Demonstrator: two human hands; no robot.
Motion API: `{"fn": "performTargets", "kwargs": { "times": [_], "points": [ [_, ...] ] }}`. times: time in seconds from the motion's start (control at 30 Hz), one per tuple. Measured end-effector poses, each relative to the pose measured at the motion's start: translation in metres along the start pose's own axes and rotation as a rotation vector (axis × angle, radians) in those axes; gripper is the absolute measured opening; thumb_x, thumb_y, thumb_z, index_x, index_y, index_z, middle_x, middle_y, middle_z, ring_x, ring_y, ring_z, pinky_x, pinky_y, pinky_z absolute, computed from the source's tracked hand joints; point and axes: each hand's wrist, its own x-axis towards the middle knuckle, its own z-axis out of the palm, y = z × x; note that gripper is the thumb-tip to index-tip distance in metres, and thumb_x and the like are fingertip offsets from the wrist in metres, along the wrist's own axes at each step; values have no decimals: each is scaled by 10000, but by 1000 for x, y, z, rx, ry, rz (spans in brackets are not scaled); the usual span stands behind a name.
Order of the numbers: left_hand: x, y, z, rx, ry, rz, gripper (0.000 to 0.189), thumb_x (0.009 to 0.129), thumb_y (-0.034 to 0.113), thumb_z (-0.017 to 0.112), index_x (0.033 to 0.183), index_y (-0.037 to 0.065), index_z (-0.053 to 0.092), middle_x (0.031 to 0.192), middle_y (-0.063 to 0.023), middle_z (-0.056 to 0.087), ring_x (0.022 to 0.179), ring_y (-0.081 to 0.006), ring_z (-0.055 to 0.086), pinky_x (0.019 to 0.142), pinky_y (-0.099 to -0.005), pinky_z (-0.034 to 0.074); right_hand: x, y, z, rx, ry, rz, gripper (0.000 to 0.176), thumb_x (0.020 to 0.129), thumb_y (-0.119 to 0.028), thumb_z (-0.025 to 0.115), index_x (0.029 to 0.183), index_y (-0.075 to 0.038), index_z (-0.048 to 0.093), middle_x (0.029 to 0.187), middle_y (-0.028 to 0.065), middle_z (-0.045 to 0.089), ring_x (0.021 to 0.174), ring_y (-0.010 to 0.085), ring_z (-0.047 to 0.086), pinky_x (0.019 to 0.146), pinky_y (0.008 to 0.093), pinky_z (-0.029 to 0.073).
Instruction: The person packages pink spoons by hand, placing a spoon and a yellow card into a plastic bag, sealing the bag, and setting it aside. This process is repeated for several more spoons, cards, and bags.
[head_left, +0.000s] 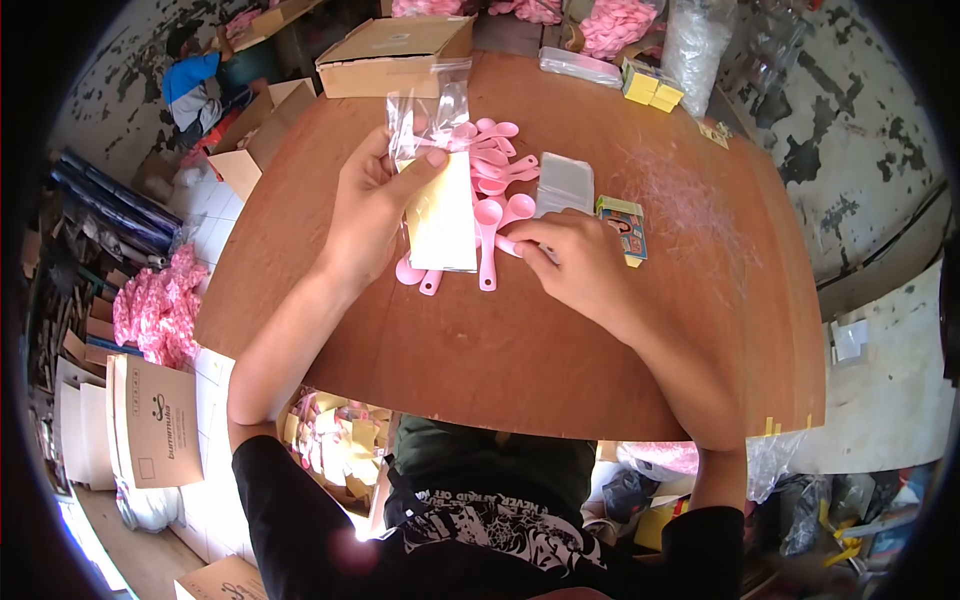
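Observation:
My left hand (362,210) is closed on a clear plastic bag (425,112), thumb in front. A blank white and yellowish card (445,225) shows in or against the bag. With thumb and fingertips my right hand (575,258) pinches the handle of a pink spoon (518,207) low over the table. Another pink spoon (487,215) lies beside it, handle toward me. Behind them is a heap of pink spoons (490,160), partly hidden by the bag and card. More pink spoon ends (410,270) poke out below my left hand.
On the brown table (400,350) lie a stack of clear bags (565,185), printed cards (622,228) and tangled thin strands (690,210). A cardboard box (395,50), yellow boxes (652,85) and a clear plastic roll (700,50) stand at the back. A person (193,88) is far left.

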Motion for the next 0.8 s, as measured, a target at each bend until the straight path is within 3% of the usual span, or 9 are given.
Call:
{"fn": "performTargets", "kwargs": {
  "times": [0.1, 0.13, 0.2, 0.37, 0.47, 0.53, 0.63, 0.73, 0.8],
  "points": [
    [-14, -8, -6, -120, 43, -23, 312, 936, 84, 643, 1204, -15, 518, 1017, -87, 683, 844, -111, 676, 720, -258, 565, 5, -1, 21, -220, -34, -224, 81, 819, -135, 684, 887, -103, 713, 736, 86, 675, 622, 304, 647, 563, 426, 509],
    [-18, -11, -7, -117, 51, -2, 301, 937, 79, 640, 1198, -11, 519, 1016, -84, 684, 840, -109, 674, 719, -258, 564, 6, -3, 27, -219, -35, -226, 81, 819, -135, 684, 887, -103, 713, 736, 86, 675, 622, 304, 647, 563, 426, 509],
    [-23, -14, -10, -114, 62, 21, 290, 938, 74, 637, 1191, -7, 521, 1015, -81, 684, 837, -107, 673, 719, -258, 563, 7, -10, 35, -420, -293, -143, 89, 818, -187, 692, 867, -114, 700, 687, 91, 647, 624, 289, 653, 530, 426, 488],
    [-28, -15, -13, -92, 89, 35, 301, 931, 60, 644, 1200, 1, 522, 1012, -74, 685, 835, -100, 670, 710, -255, 559, 10, -13, 45, -405, -294, -85, 132, 823, -229, 692, 808, -99, 707, 675, 100, 646, 633, 287, 660, 525, 437, 478],
    [-26, -11, -12, -78, 67, 46, 319, 929, 59, 647, 1215, -1, 519, 1012, -74, 686, 843, -97, 669, 717, -258, 558, 9, -12, 46, -351, -218, -40, 140, 838, -220, 682, 840, -87, 727, 681, 106, 655, 642, 312, 656, 572, 438, 496],
    [-25, -15, -11, -48, 70, 48, 329, 929, 57, 647, 1225, -3, 516, 1018, -77, 686, 853, -99, 668, 724, -258, 558, 11, -9, 39, -111, -240, 61, 144, 866, -156, 648, 923, -54, 733, 772, 140, 674, 728, 322, 659, 654, 421, 506],
    [-24, -17, -8, 6, 71, 68, 352, 928, 49, 646, 1247, -8, 509, 1032, -83, 686, 872, -104, 666, 736, -255, 556, 13, 1, 26, 151, -153, -97, 163, 880, -68, 599, 979, -28, 722, 873, 173, 672, 833, 313, 655, 722, 398, 499],
    [-23, -17, 2, 21, 11, 88, 383, 922, 26, 646, 1273, -16, 499, 1042, -80, 687, 879, -100, 658, 744, -247, 547, 17, 4, -15, 357, -217, 40, 306, 823, 80, 511, 1059, -8, 685, 928, 132, 626, 779, 202, 594, 702, 307, 471],
    [-21, -15, 9, 91, -63, 54, 374, 916, 21, 650, 1260, -20, 508, 1016, -70, 688, 861, -90, 654, 711, -243, 537, 17, 15, -36, 409, -92, -3, 415, 784, 147, 477, 1112, -18, 670, 929, 79, 590, 756, 146, 542, 690, 268, 447]
  ]
}}
